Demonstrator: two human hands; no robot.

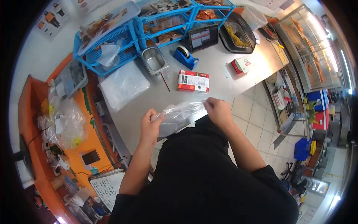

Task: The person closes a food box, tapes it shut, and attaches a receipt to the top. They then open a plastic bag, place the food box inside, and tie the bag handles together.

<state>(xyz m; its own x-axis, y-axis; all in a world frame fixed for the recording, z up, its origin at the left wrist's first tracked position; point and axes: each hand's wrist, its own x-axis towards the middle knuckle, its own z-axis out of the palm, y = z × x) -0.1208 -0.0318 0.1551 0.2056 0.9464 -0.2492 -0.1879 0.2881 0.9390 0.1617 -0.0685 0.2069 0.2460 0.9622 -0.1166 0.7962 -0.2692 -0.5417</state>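
A clear plastic bag is stretched between my two hands, above the front edge of the metal table. My left hand pinches its left end, and my right hand pinches its right end, with the fingers closed. Just beyond the bag lies a red and white box. Left of it, a stack of clear plastic bags rests flat on the table. A blue tape dispenser stands behind the box.
Blue racks with packets line the back. A metal container, a tablet, a black tray and a small red and white box are on the table. An orange shelf is at left.
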